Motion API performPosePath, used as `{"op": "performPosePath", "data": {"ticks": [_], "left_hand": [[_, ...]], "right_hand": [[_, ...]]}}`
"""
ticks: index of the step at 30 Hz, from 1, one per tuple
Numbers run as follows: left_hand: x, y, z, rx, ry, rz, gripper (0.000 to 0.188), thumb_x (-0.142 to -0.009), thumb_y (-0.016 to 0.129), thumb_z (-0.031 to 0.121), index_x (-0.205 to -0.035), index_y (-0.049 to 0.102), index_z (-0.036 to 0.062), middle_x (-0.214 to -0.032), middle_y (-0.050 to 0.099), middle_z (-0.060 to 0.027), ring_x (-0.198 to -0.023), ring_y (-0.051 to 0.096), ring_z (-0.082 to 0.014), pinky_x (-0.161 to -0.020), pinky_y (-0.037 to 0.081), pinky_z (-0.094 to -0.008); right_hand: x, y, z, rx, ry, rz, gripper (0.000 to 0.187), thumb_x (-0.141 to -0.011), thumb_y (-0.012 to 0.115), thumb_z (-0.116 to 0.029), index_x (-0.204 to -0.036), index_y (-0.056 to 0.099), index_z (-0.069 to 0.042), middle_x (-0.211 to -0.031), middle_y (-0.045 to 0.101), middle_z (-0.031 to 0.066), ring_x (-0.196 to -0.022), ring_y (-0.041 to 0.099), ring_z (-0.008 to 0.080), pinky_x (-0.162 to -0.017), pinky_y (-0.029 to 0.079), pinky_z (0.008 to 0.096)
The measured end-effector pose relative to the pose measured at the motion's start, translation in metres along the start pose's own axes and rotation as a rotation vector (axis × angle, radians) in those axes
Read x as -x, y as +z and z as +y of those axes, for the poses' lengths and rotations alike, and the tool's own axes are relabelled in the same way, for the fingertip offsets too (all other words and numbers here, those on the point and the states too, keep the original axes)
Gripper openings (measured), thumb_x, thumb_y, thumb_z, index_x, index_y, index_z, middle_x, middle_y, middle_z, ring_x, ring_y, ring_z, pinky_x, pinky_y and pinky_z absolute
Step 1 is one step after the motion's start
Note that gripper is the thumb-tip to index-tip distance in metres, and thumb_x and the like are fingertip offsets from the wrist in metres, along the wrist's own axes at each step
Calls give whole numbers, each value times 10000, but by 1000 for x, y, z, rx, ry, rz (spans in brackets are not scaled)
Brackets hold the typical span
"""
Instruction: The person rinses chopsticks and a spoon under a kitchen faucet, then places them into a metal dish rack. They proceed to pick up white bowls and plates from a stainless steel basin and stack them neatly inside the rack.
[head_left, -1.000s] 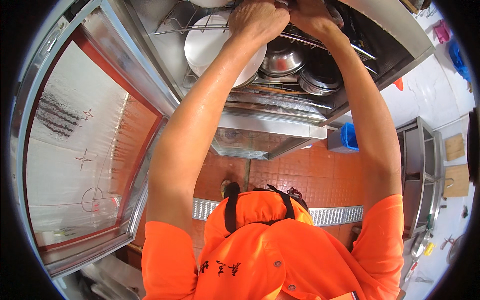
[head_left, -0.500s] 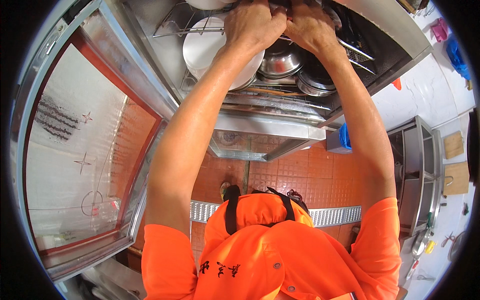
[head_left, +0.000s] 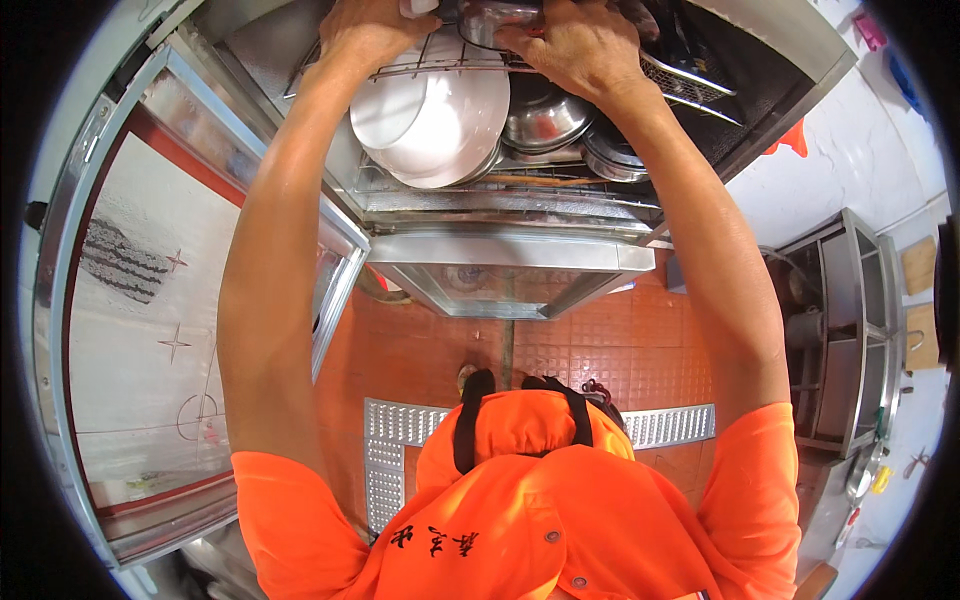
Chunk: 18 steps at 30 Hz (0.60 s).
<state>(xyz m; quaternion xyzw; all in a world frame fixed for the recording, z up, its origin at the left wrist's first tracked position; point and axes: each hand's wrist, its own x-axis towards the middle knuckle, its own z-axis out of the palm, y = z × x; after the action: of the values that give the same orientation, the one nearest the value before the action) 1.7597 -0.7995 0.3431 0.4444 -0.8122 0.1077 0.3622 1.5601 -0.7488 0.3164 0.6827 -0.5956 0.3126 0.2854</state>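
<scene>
Shiny rounded bowl (head_left: 484, 24) touches the right hand (head_left: 588, 50), whose grip I cannot tell.

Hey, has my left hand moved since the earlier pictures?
Yes, leftward. Judged against the white dishes, your left hand has gone from their upper right to their upper left in the view.

The lower wire shelf (head_left: 375, 181) bears white dishes (head_left: 450, 130) and metal bowls (head_left: 545, 125) — the dishes at left.
</scene>
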Motion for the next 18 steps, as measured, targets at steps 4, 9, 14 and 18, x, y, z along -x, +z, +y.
{"op": "performPosePath", "data": {"ticks": [4,9,14,18], "left_hand": [[-4,15,-4,-254,-33,34,409,-730,663,260,-1116,620,134,-1013,649,-190,-940,609,-381,-826,483,-454],[-6,14,-24,-369,-15,-183,467,-805,594,298,-1236,553,125,-1023,646,-189,-997,593,-380,-869,479,-428],[-2,12,-52,-388,47,-143,410,-823,616,275,-1223,569,203,-1042,657,-102,-1003,594,-346,-852,482,-448],[-6,8,-82,-462,46,-150,418,-820,631,316,-1221,572,215,-1078,651,-90,-1019,589,-341,-864,478,-440]], "right_hand": [[-4,-12,-6,-83,89,-204,709,-765,611,-434,-1266,440,38,-1131,535,333,-1020,558,440,-848,482,470],[-4,-11,-4,-61,99,-215,703,-774,605,-441,-1267,447,35,-1139,529,342,-1018,557,454,-857,477,474],[4,-6,-1,-2,41,-77,683,-785,600,-440,-1253,462,39,-1153,509,361,-1040,549,452,-906,447,483],[1,-20,-8,-62,91,-173,659,-789,598,-441,-1224,484,41,-1138,529,344,-1028,559,443,-904,447,482]]}}
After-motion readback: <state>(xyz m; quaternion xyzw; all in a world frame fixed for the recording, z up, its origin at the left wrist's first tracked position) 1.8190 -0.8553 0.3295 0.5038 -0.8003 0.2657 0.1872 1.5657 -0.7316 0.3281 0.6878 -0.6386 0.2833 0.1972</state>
